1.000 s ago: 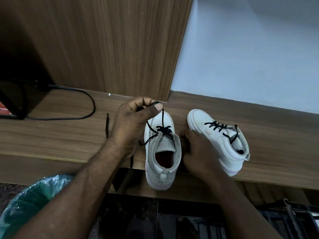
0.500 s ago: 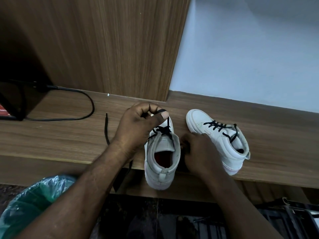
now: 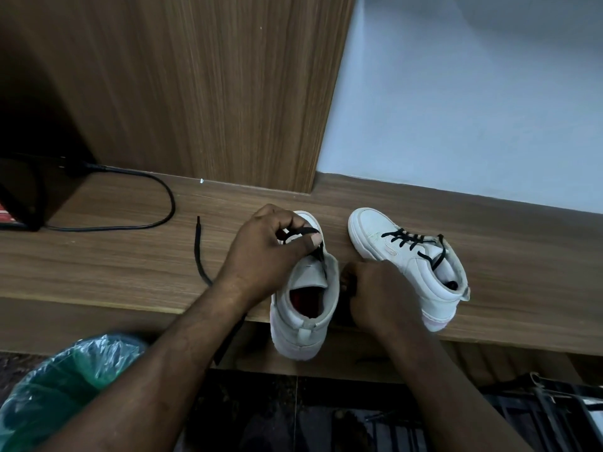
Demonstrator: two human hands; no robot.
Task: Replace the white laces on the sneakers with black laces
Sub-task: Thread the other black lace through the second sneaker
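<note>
Left grip [image 3: 270,249] pinches black lace [image 3: 321,256] over sneaker [image 3: 303,334] at tabletop's [image 3: 98,265] near edge — draw slack evenly. Right grip [image 3: 378,288] curled beside it, hold unclear — brace there.

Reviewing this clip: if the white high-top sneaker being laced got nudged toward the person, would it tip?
Probably tip-prone: the nearer white high-top sneaker has its heel hanging past the front edge of the wooden ledge. The left hand pinching the black lace and the right hand beside it likely steady it. Its collar looks soft, so may flex when gripped.
</note>
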